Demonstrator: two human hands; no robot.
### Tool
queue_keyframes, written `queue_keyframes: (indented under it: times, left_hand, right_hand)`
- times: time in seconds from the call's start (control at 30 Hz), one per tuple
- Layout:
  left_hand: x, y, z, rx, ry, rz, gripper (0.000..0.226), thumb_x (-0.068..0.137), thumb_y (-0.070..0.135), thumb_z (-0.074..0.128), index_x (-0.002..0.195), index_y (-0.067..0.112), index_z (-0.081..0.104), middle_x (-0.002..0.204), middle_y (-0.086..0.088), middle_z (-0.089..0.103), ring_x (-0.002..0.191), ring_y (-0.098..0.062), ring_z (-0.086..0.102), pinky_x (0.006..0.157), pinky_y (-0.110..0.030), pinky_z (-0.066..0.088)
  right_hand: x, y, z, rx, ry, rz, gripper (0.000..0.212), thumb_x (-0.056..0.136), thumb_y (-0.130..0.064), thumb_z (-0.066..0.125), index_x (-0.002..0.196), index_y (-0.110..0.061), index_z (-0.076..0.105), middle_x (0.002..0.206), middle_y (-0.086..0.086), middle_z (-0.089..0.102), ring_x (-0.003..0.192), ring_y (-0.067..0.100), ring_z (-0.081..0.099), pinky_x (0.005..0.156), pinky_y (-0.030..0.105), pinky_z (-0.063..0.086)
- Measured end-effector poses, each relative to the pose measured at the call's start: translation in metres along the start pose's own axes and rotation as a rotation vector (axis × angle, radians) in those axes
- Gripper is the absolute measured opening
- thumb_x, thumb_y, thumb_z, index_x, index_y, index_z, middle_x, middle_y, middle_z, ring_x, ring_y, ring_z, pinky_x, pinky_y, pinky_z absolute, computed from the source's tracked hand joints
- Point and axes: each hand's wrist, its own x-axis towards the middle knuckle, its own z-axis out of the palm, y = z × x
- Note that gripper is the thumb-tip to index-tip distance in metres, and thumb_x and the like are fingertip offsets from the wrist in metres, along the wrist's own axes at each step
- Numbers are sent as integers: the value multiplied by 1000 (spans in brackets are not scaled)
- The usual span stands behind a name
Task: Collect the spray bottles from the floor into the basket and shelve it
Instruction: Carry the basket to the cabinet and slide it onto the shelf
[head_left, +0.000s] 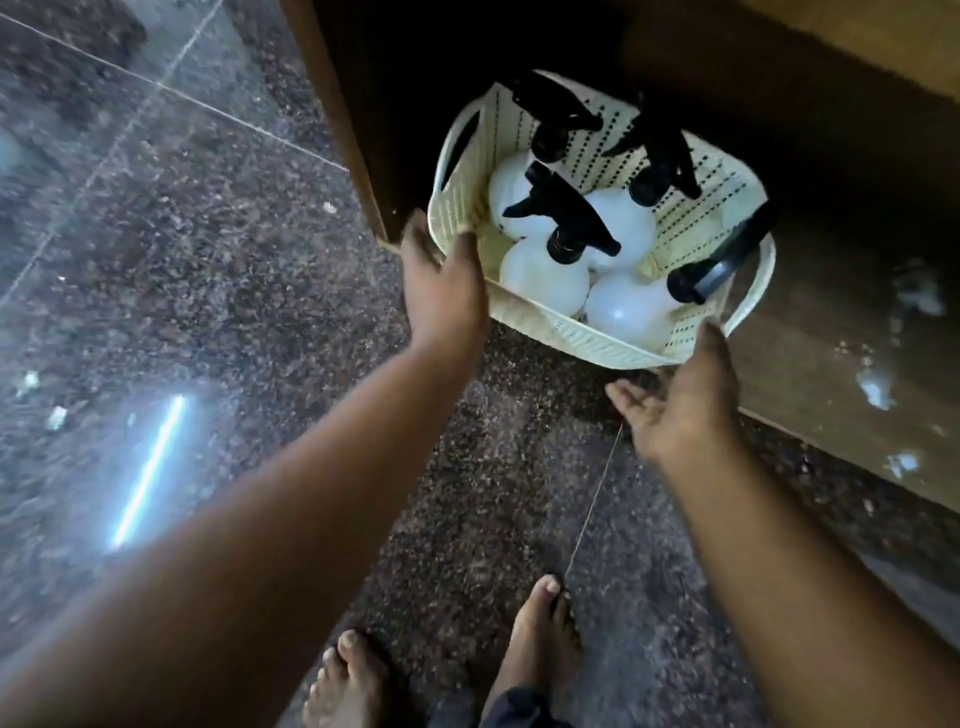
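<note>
A cream perforated basket (571, 338) sits partly inside a dark wooden shelf opening (831, 364), its near corner overhanging the floor. Inside it stand several white spray bottles (543, 278) with black trigger heads (566, 218). My left hand (441, 291) holds the basket's left rim, thumb over the edge and fingers outside. My right hand (680, 405) is at the near right corner. Its thumb touches the rim, and its fingers are spread apart below the basket. The far part of the basket lies in shadow.
The cabinet's upright side panel (332, 104) stands just left of the basket. An upper wooden board (831, 78) overhangs the opening. A polished speckled stone floor (208, 260) reflects a light strip. My bare feet (540, 634) stand on it below the basket.
</note>
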Motion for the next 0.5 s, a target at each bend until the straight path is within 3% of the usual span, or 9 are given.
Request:
queue_keyframes:
  times: [0.03, 0.2, 0.3, 0.4, 0.5]
  left_hand:
    - [31, -16, 20, -36, 59, 15, 52, 91, 34, 52, 140, 22, 40, 137, -3, 55, 124, -18, 53, 108, -41, 42]
    - [43, -22, 27, 36, -62, 85, 66, 91, 49, 43, 150, 31, 21, 152, -2, 41, 136, -18, 42, 113, -45, 36]
    - [67, -22, 36, 82, -144, 190, 65, 92, 52, 37, 150, 29, 18, 151, -4, 40, 137, -19, 40, 114, -44, 35]
    - [87, -14, 48, 120, -192, 240, 56, 98, 42, 37, 149, 21, 25, 145, -5, 47, 133, -19, 44, 109, -31, 35]
    - [111, -7, 64, 166, -204, 228, 59, 97, 46, 36, 149, 20, 25, 148, -7, 45, 136, -23, 42, 114, -36, 33]
  right_hand:
    - [-1, 8, 2, 50, -49, 6, 59, 91, -56, 46, 138, -20, 45, 125, 9, 55, 99, 31, 60, 77, 40, 56]
    - [15, 10, 31, 138, -25, -36, 44, 94, -41, 38, 130, -21, 52, 124, 13, 63, 103, 36, 64, 58, 42, 60]
    - [24, 0, 43, 114, 8, -90, 46, 95, -40, 32, 132, -19, 49, 125, 16, 60, 100, 39, 63, 57, 41, 60]
    - [32, -19, 60, 106, -16, -114, 48, 97, -39, 25, 131, -15, 49, 123, 18, 62, 94, 37, 65, 52, 38, 59]
    - [39, -40, 80, 117, -61, -132, 52, 98, -38, 20, 130, -13, 51, 126, 16, 62, 91, 32, 62, 65, 36, 58]
